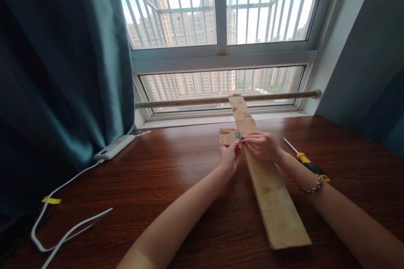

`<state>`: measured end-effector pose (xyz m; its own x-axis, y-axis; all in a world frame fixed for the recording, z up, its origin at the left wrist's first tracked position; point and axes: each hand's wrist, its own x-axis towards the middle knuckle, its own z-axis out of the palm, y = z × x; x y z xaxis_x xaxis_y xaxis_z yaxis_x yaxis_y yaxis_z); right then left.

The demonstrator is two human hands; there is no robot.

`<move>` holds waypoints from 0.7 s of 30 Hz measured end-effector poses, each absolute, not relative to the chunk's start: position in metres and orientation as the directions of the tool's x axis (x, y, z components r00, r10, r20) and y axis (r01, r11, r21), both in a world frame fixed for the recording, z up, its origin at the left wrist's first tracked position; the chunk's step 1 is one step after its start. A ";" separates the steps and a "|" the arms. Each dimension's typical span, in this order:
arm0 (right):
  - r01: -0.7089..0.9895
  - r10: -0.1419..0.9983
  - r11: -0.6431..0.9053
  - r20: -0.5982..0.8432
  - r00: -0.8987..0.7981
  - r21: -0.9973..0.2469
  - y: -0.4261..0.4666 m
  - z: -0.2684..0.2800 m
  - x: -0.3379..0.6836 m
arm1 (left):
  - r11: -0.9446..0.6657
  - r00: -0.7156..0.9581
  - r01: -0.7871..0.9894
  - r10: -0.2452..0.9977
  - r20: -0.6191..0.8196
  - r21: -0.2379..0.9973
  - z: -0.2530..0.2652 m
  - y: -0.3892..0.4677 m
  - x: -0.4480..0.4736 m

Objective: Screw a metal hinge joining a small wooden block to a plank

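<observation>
A small metal hinge (239,136) lies where a long wooden plank (277,201) meets a short, rough-ended wooden piece (227,138) on its left. The thumb and index finger of my left hand (229,156) are closed on the hinge's near edge; the other fingers curl beneath. My right hand (262,146) rests across the plank, its fingertips pinched together at the hinge's right side. Exactly what those fingertips grip is partly hidden. Right of the plank, beside my right forearm, is a screwdriver (311,165) with a yellow and black handle.
The brown wooden table (176,176) reaches to a barred window. A metal rail (189,101) crosses behind the plank's far end. On the left are a white power strip or adapter (114,147), a looping white cable (63,235), a yellow tag (52,200) and a dark blue curtain (78,59).
</observation>
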<state>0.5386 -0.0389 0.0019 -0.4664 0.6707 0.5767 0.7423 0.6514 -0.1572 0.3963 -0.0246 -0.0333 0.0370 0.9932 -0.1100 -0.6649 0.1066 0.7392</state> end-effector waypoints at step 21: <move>0.750 0.636 0.656 0.601 -0.485 -0.089 -0.040 -0.001 0.537 | 0.094 0.078 -0.712 0.995 -0.055 0.696 -0.039 -0.031 0.397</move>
